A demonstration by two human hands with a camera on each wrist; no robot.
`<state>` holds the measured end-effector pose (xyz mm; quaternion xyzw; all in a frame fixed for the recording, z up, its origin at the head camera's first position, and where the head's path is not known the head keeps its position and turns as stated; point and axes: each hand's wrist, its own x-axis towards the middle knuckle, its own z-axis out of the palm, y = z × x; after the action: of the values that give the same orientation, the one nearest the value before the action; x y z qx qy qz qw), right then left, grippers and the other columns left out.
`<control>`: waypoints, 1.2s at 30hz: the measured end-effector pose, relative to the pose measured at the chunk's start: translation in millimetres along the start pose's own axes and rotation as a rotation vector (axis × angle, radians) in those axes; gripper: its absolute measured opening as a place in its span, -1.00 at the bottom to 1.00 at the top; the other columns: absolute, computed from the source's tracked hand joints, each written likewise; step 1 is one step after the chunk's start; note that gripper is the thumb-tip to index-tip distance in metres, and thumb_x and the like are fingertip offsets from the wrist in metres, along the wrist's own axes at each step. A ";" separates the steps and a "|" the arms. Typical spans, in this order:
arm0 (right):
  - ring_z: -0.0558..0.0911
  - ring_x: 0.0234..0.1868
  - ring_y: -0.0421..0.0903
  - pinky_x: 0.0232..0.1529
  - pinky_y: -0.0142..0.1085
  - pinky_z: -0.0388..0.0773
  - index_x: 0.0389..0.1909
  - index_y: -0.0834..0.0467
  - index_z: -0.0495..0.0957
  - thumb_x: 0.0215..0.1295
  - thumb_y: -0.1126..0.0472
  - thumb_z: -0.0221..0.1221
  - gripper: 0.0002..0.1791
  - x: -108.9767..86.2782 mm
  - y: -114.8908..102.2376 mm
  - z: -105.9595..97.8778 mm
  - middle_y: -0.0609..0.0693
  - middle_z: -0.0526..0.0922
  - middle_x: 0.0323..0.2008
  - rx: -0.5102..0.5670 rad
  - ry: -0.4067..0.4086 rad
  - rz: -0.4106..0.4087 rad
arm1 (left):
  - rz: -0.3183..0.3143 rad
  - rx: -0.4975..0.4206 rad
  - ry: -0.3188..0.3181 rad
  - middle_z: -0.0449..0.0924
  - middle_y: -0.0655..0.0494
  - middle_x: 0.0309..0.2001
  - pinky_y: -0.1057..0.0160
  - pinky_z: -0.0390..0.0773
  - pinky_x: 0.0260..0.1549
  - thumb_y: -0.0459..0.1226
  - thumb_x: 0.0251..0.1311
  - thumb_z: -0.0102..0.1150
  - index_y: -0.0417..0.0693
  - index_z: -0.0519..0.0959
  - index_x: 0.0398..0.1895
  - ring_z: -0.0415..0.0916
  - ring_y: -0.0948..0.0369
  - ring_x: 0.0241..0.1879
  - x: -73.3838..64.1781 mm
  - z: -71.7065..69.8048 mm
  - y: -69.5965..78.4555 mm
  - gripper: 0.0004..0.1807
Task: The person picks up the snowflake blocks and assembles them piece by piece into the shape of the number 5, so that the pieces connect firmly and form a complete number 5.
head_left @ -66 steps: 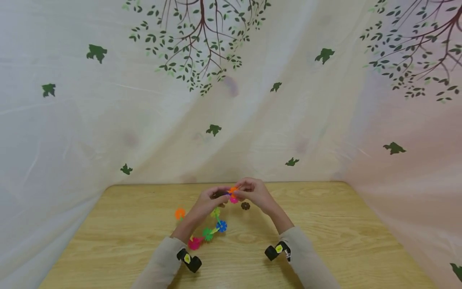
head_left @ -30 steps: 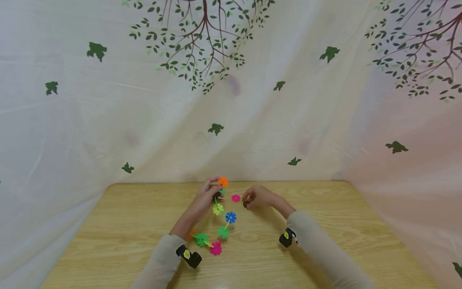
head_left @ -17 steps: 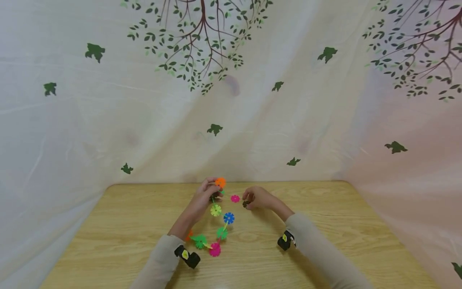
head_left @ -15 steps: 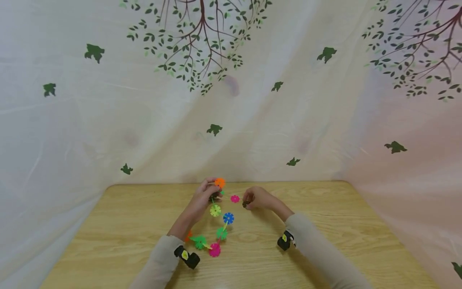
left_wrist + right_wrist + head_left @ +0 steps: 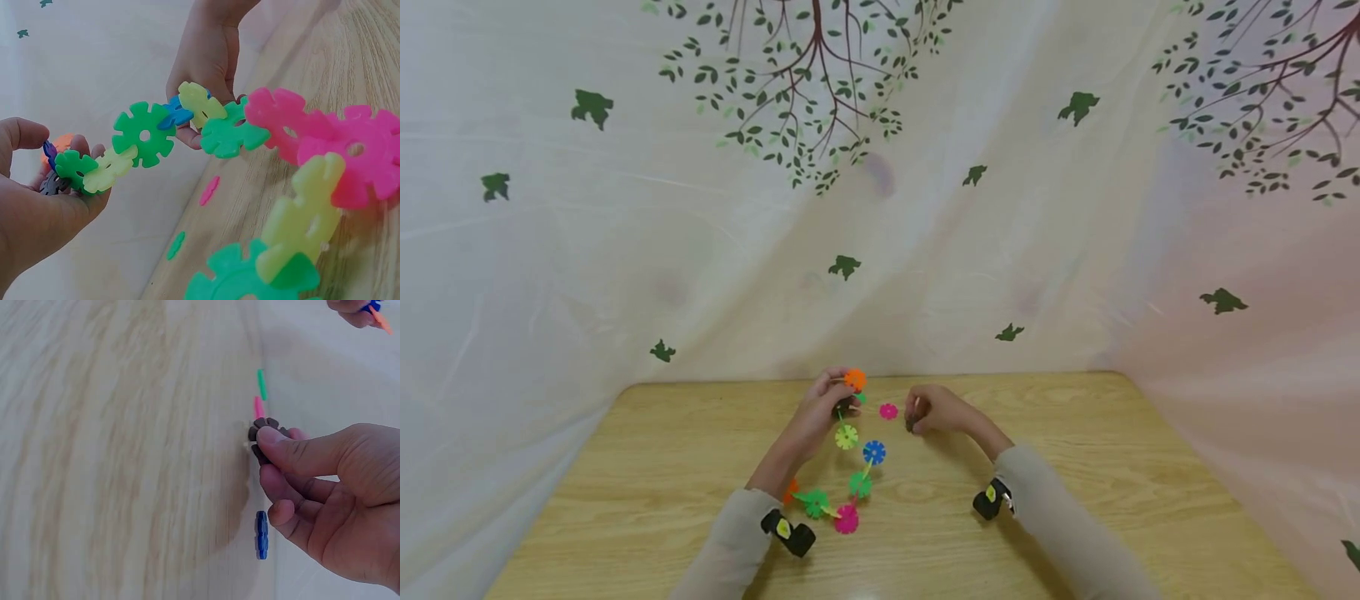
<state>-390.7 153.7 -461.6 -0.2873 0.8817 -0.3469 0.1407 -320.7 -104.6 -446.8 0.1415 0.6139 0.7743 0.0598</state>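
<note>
Left hand (image 5: 814, 419), mid-frame: fingers pinching disc chain (image 5: 860, 484). Right hand (image 5: 942, 408), right of centre: pinching brown disc (image 5: 259, 454). Risk, I judge — sagging weight unslotting joints.

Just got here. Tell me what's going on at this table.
Someone's left hand is holding a chain of interlocked flower-shaped discs in several colours. Their right hand pinches a dark brown disc, which is not joined to the chain. A loose pink disc, a loose green disc and a loose blue disc lie on the wooden table.
</note>
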 end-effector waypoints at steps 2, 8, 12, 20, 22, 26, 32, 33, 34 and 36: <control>0.56 -0.29 -0.14 -0.24 -0.36 0.54 -0.24 0.27 0.58 0.20 0.48 0.34 -0.83 -0.7 1.3 -0.4 0.09 0.66 -0.32 0.019 0.017 0.001 | 0.017 -0.006 -0.008 0.49 0.09 -0.15 0.34 0.67 -0.12 -0.27 0.46 0.00 -0.19 0.33 0.21 0.52 0.24 -0.19 0.1 -0.2 -0.9 -0.66; 0.58 -0.29 -0.19 -0.22 -0.31 0.59 -0.14 0.28 0.64 0.30 0.38 0.31 -0.86 -3.6 -1.9 -3.5 0.08 0.71 -0.28 0.107 0.098 0.012 | -0.053 0.017 0.042 0.49 0.11 -0.18 0.28 0.65 -0.09 -0.31 0.45 -0.05 -0.21 0.28 0.32 0.50 0.20 -0.18 2.3 2.4 -0.1 -0.58; 0.65 -0.29 -0.18 -0.18 -0.10 0.69 -0.07 0.34 0.68 0.31 0.37 0.30 -0.79 -5.9 -9.3 -8.2 0.16 0.75 -0.26 0.169 0.171 -0.048 | -0.082 0.029 0.062 0.47 0.12 -0.20 0.22 0.64 -0.06 -0.32 0.50 -0.07 -0.22 0.25 0.35 0.49 0.20 -0.20 3.9 3.4 0.3 -0.58; 0.63 -0.26 -0.16 -0.17 -0.17 0.67 -0.12 0.25 0.71 0.32 0.31 0.34 -0.84 -8.5 -26.4 -8.0 0.13 0.75 -0.26 0.241 0.322 -0.087 | -0.068 0.056 0.082 0.47 0.12 -0.21 0.16 0.65 -0.05 -0.28 0.55 -0.07 -0.14 0.26 0.34 0.49 0.24 -0.26 4.0 3.0 1.2 -0.62; 0.65 -0.26 -0.17 -0.17 -0.20 0.68 -0.14 0.25 0.72 0.30 0.31 0.35 -0.85 -9.4 -31.4 -6.6 0.14 0.76 -0.26 0.260 0.361 -0.101 | -0.063 0.058 0.085 0.47 0.12 -0.23 0.12 0.65 -0.04 -0.27 0.55 -0.05 -0.12 0.28 0.34 0.49 0.21 -0.25 3.8 2.6 1.3 -0.62; 0.68 -0.27 -0.18 -0.21 -0.36 0.66 -0.18 0.26 0.72 0.27 0.31 0.38 -0.85 -10.6 -40.6 -2.3 0.19 0.77 -0.26 0.280 0.420 -0.155 | -0.064 0.069 0.084 0.45 0.11 -0.24 0.06 0.65 0.01 -0.27 0.55 -0.05 -0.11 0.28 0.34 0.47 0.17 -0.23 2.8 1.6 1.9 -0.62; 0.69 -0.30 -0.22 -0.23 -0.40 0.67 -0.21 0.29 0.71 0.25 0.33 0.39 -0.86 -9.0 -52.3 5.5 0.24 0.76 -0.25 0.331 0.448 -0.210 | -0.083 0.073 0.073 0.46 0.08 -0.25 0.10 0.65 -0.01 -0.28 0.54 -0.05 -0.10 0.28 0.28 0.48 0.21 -0.26 2.1 0.8 1.8 -0.67; 0.70 -0.30 -0.22 -0.24 -0.40 0.68 -0.22 0.30 0.71 0.25 0.34 0.38 -0.87 -8.6 -54.2 6.7 0.24 0.76 -0.25 0.338 0.449 -0.213 | -0.085 0.071 0.070 0.46 0.08 -0.25 0.11 0.65 -0.02 -0.28 0.53 -0.05 -0.09 0.29 0.26 0.48 0.21 -0.26 2.2 1.0 1.8 -0.68; 0.70 -0.30 -0.21 -0.24 -0.40 0.68 -0.22 0.30 0.71 0.25 0.34 0.38 -0.87 -8.6 -56.3 7.9 0.24 0.76 -0.25 0.340 0.451 -0.216 | -0.088 0.071 0.067 0.46 0.08 -0.26 0.12 0.65 -0.02 -0.28 0.53 -0.05 -0.08 0.30 0.25 0.48 0.21 -0.27 2.0 1.3 2.1 -0.69; 0.72 -0.30 -0.17 -0.25 -0.39 0.69 -0.23 0.30 0.72 0.25 0.34 0.38 -0.88 -8.3 -60.2 9.9 0.24 0.76 -0.24 0.341 0.453 -0.218 | -0.095 0.076 0.060 0.47 0.10 -0.28 0.12 0.64 -0.02 -0.28 0.52 -0.05 -0.06 0.31 0.23 0.49 0.21 -0.27 1.6 2.1 2.6 -0.71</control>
<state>-355.0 117.7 -426.5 -0.2680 0.7835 -0.5582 -0.0512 -321.3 -102.8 -443.6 0.0912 0.6504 0.7506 0.0724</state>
